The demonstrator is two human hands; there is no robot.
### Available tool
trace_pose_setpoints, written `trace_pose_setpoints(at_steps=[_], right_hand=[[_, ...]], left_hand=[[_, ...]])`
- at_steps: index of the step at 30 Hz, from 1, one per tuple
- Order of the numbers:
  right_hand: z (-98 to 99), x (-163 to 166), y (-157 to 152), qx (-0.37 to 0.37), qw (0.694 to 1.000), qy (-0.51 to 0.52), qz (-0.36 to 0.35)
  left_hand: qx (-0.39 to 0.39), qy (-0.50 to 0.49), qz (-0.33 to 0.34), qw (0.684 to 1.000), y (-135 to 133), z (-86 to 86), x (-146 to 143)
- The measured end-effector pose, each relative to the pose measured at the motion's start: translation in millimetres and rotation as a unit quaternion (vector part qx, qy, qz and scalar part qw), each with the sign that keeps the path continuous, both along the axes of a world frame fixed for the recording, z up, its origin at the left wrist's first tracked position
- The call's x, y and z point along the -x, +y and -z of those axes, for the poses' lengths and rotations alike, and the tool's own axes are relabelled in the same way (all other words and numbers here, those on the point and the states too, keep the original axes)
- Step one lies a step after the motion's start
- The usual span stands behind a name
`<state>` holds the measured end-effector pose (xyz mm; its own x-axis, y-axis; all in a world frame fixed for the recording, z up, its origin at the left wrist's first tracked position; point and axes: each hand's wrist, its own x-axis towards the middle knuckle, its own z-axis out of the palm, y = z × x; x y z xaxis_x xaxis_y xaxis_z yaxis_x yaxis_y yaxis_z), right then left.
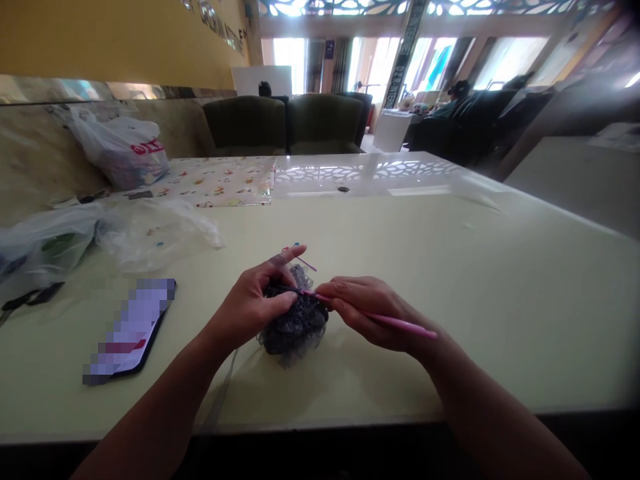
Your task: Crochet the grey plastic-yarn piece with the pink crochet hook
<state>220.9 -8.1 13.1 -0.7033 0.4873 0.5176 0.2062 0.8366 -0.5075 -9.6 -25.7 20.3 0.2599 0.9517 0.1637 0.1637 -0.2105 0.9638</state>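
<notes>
My left hand pinches a dark grey crocheted piece that rests on the pale table, with the index finger stretched out and a thin purple yarn strand running over it. My right hand is closed around a pink crochet hook, whose tip goes into the top of the crocheted piece between the two hands.
A phone lies to the left. Clear plastic bags and a white bag with red print sit at the far left beside a patterned cloth. Green armchairs and seated people are beyond the table.
</notes>
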Motion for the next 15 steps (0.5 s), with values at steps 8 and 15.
trace_pose_setpoints(at_steps=[8,15], right_hand=[[19.6,12.7,4.3,-0.092,0.991,0.004,0.099],[7.4,4.9,2.3,0.033,0.991,0.125,0.034]], left_hand=[[0.021,0.003,-0.015,1.0,-2.8,5.9,-9.0],[0.094,-0.098,0.032,0.99,6.9,4.7,2.2]])
